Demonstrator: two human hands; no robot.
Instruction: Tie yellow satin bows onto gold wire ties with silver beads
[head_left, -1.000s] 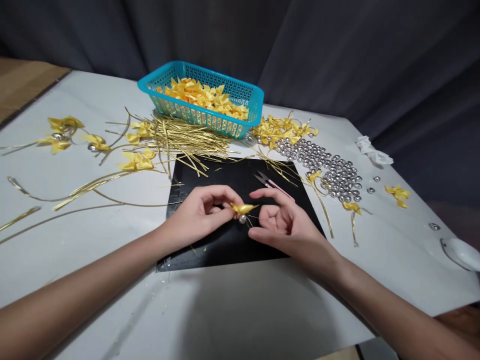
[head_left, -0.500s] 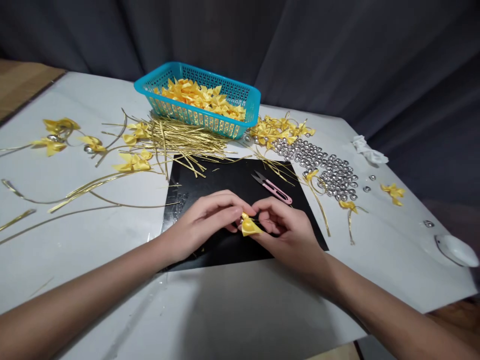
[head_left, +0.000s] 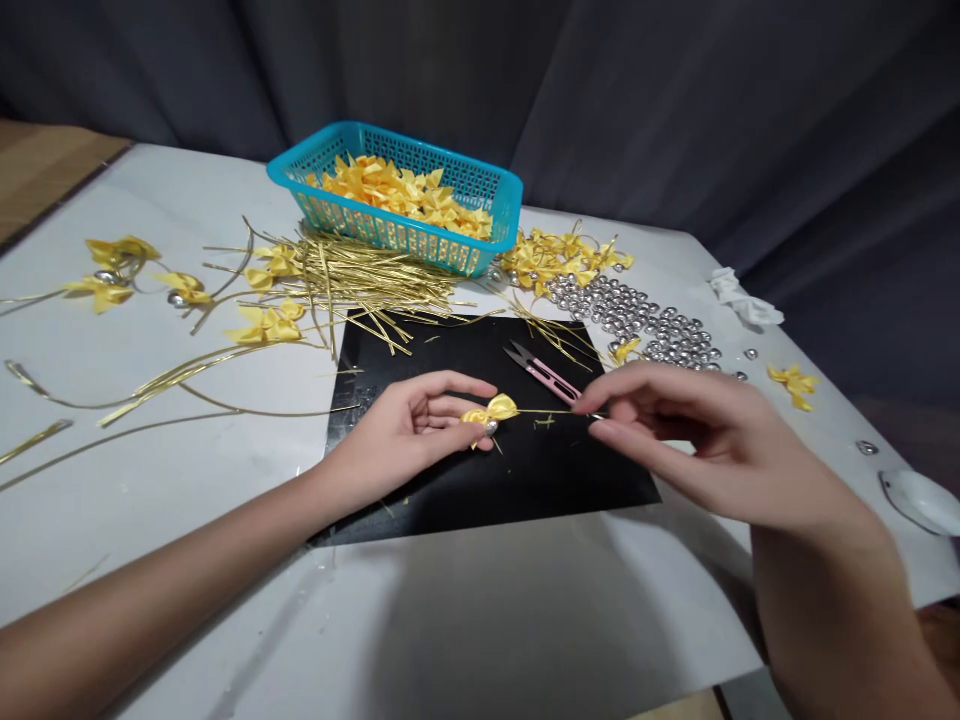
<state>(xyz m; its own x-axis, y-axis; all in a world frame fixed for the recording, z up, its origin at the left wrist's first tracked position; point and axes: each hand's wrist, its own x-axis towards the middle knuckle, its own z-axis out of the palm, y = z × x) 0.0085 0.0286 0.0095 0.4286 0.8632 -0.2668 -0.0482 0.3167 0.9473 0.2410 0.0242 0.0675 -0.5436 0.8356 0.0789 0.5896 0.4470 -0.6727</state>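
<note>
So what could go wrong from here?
Possibly three things. The cord runs straight from the bow to the right hand, so a hard tug might pull the bow out of the left hand. The snips lie close to the right fingers, which could bump them. And the loose beads beyond that hand might scatter if brushed.

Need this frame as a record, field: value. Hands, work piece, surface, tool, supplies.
left hand: holds yellow bow
right hand: fingertips at gold cord, which runs straight from the bow
bow detail: silver bead by left thumb
surface: black mat on white table, under the work
tool: pink-handled snips, lying on mat
basket: blue, behind mat, holding yellow ribbon pieces
loose supplies: gold cord pile, silver bead pile
</note>
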